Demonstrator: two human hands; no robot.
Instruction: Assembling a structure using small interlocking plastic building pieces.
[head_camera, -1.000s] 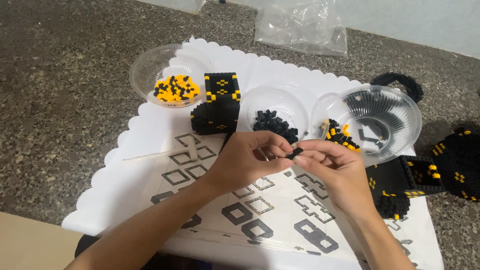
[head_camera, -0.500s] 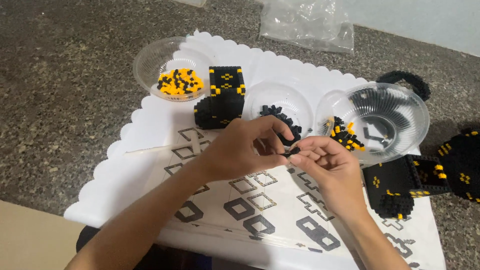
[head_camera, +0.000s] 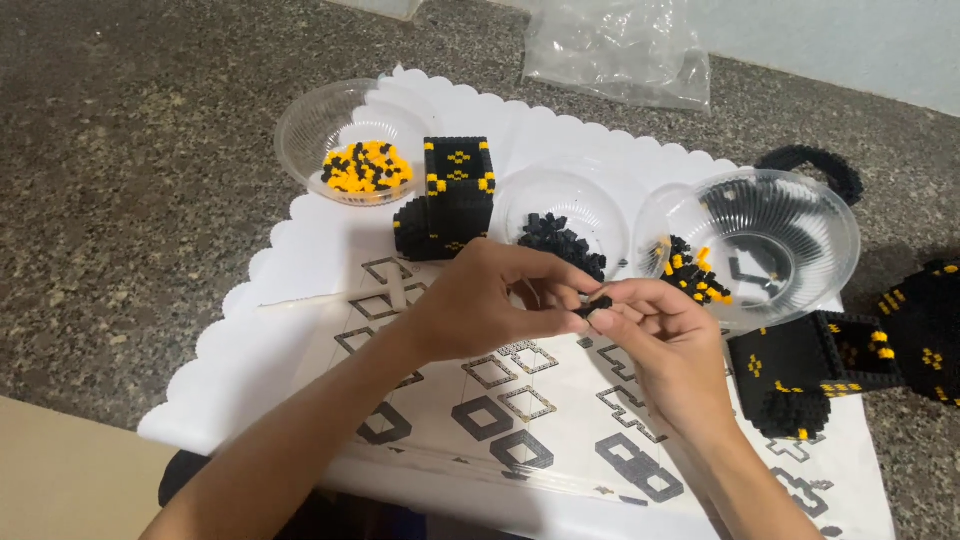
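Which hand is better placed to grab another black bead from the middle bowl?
Left, probably. The left hand sits just below the bowl of black beads; the right hand is lower, pinching the small black piece.

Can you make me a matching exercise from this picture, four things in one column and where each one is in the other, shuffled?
Things:
1. yellow and black beads
2. black bead tower
3. small black piece
4. clear plastic bag

Places:
A. on the stone floor beyond the white tray
B. pinched between the left hand and right hand
C. in the far left bowl
D. standing between the far left bowl and the bowl of black beads

Pairs: 1-C, 2-D, 3-B, 4-A
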